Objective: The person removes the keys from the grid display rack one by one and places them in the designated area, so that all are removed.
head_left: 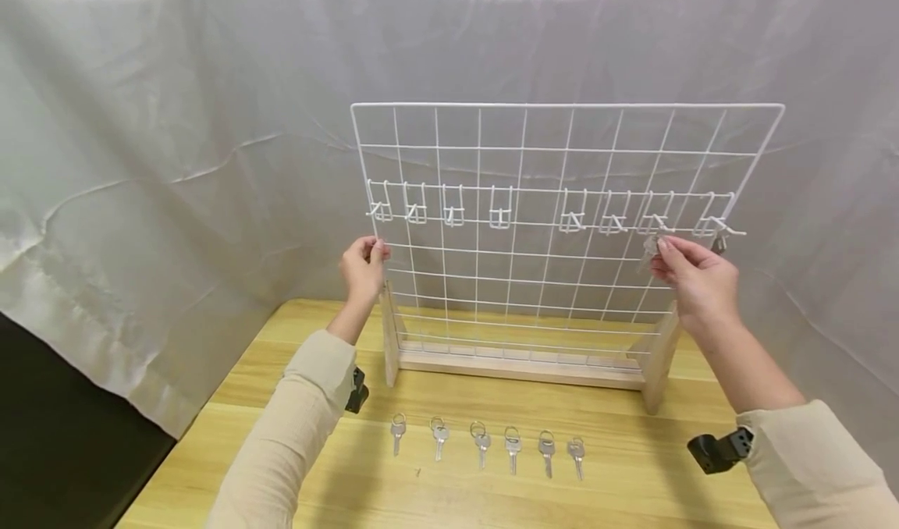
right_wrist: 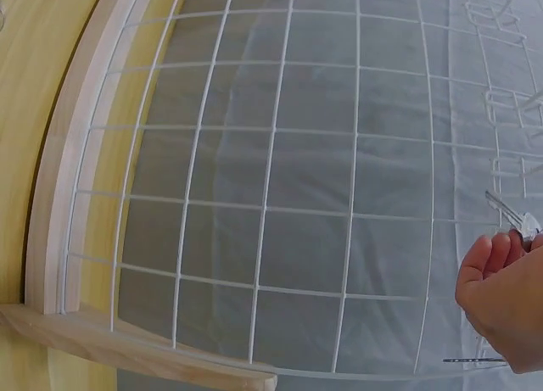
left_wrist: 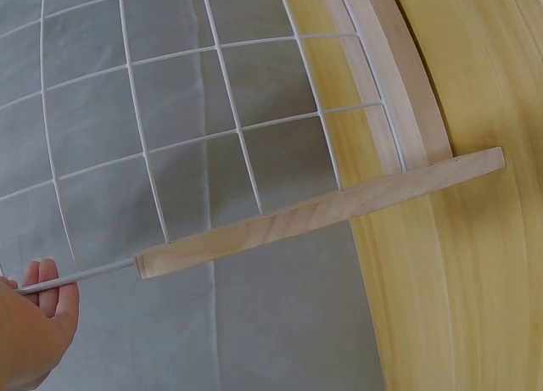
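Note:
A white wire grid rack (head_left: 567,106) stands on wooden feet, with a row of hooks across it. My left hand (head_left: 364,268) grips its left edge wire, and the left wrist view shows the fingers (left_wrist: 49,293) around that wire. Just below the second hook from the right (head_left: 656,221), my right hand (head_left: 698,279) pinches a key (head_left: 650,248). The right wrist view shows the blade of this key (right_wrist: 505,209) sticking out past the fingertips; its ring is mostly hidden. Behind the right hand, another key (head_left: 719,243) hangs at the rightmost hook, partly covered.
Several keys with rings lie in a row on the wooden table (head_left: 632,482) in front of the rack, among them a key (head_left: 513,449) near the middle. A tiny bit (head_left: 417,472) lies by them. Grey cloth (head_left: 211,108) surrounds the table's back and sides.

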`<state>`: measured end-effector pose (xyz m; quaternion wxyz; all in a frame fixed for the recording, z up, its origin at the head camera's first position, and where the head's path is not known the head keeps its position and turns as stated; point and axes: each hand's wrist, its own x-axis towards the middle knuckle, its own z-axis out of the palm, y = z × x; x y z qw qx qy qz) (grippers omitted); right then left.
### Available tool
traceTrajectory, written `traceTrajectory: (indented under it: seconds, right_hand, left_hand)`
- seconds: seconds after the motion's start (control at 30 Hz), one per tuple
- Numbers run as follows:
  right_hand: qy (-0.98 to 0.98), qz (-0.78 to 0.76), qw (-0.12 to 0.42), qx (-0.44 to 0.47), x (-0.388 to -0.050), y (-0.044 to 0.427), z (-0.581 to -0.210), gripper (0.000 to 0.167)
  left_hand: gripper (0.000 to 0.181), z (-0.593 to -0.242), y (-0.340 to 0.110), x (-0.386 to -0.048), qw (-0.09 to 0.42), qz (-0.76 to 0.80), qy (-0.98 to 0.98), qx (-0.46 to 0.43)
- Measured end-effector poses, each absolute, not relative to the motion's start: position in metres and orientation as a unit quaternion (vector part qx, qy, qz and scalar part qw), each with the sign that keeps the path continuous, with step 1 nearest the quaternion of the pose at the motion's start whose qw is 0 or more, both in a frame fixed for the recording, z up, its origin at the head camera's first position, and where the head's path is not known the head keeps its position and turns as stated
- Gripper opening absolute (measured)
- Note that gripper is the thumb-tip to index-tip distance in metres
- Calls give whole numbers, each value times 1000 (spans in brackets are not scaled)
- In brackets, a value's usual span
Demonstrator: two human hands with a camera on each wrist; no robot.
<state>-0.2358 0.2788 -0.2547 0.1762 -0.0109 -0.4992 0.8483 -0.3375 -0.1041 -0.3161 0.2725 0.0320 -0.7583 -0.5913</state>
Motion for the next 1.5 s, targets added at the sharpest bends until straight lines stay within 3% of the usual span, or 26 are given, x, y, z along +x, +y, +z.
traceTrajectory:
  seconds: [0.37, 0.67, 0.83, 1.17, 1.5]
  right_hand:
    - [-419, 906, 59, 2, -227, 291, -251, 15]
    - [-450, 892, -17, 49, -227, 290, -248, 19]
    - [-442, 896, 12, 36, -223, 289, -247, 17]
    - [-530, 836, 140, 11, -213, 284, -240, 8]
    - [-655, 747, 104, -42, -202, 292, -270, 15]
  left_hand:
    - [21, -314, -101, -338, 263, -602, -754, 23]
    - [18, -319, -108, -335, 289, -585, -757, 32]
    - [19, -320, -108, -337, 288, -584, -759, 27]
    - [20, -318, -104, -339, 276, -589, -759, 36]
    - [20, -318, -105, -339, 274, -588, -760, 37]
